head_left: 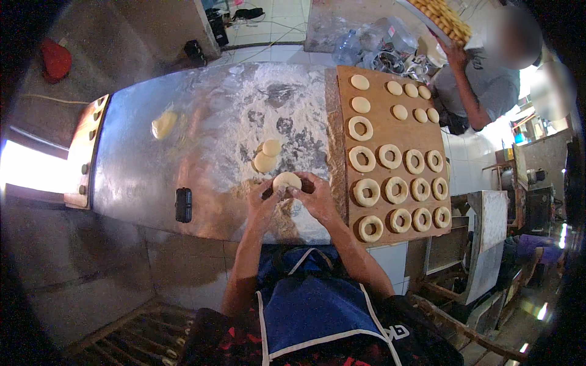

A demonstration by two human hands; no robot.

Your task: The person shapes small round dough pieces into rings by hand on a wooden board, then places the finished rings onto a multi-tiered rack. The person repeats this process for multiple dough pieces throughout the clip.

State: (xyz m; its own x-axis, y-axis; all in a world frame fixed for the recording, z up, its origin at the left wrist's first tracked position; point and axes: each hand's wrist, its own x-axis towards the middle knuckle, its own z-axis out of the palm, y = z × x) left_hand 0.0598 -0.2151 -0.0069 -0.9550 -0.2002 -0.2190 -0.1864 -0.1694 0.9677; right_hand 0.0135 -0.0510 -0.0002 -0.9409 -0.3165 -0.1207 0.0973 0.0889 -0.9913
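Note:
My left hand (266,196) and my right hand (310,194) grip a pale round piece of dough (286,180) between them, thumbs at its near side, over the floured part of the metal table (140,177). Just beyond my hands two more dough discs (266,161) lie overlapping on the flour. To the right, a wooden board (348,207) carries several dough rings (389,146) in rows, with several flat dough discs (360,104) in the far rows.
A black oblong object (183,204) and a yellowish smear (163,125) are on the table's left part; another board (85,152) lines the left end. At top right a person (464,91) holds a tray of golden pieces (445,18). Metal racks (482,244) stand at right.

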